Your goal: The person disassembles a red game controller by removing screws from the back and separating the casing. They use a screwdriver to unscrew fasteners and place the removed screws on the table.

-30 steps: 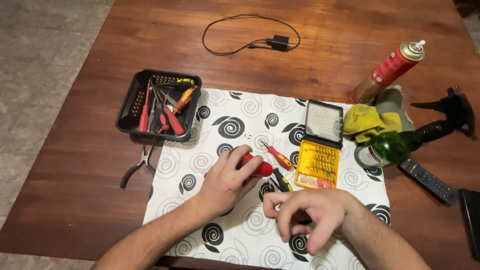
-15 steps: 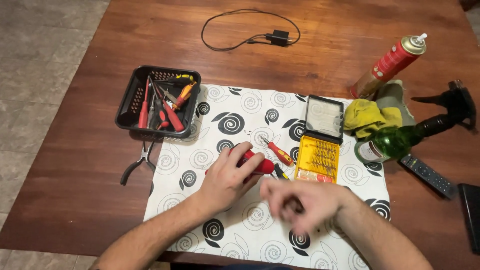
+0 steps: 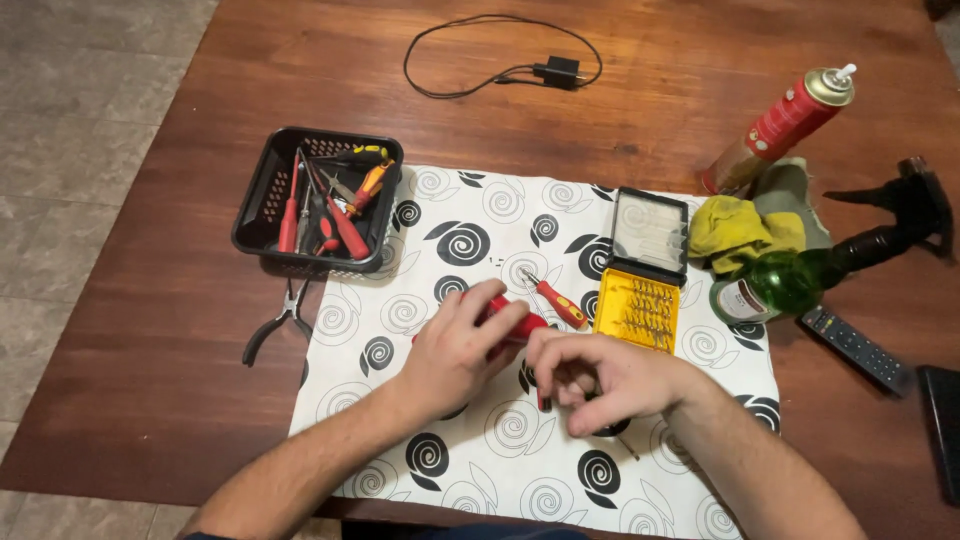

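Resting on the mat: left hand (image 3: 455, 350), palm down, fingers curled over a red-handled tool (image 3: 512, 322); its grip is closed on that handle.
Right hand: right hand (image 3: 605, 378) sits just right of the left hand, fingertips bunched together and pointing down at the mat; whether they pinch anything cannot be told.
Red-handled tool: lies near the middle of the white plastic mat with black spiral print (image 3: 470, 245), mostly covered by the left hand.
Small screwdriver: a red and yellow handled screwdriver (image 3: 553, 300) lies on the mat just beyond the hands.
Bit case: an open yellow case of screwdriver bits with a black lid (image 3: 640, 290) sits on the mat's right part.
Basket: a black plastic basket of red-handled tools (image 3: 262, 205) stands at the mat's far left corner.
Pliers: black-handled pliers (image 3: 278, 322) lie on the brown wooden surface (image 3: 180, 400), left of the mat.
Right of the mat: a yellow cloth (image 3: 735, 225), a green glass bottle (image 3: 790, 282) and a red spray can (image 3: 780, 125).
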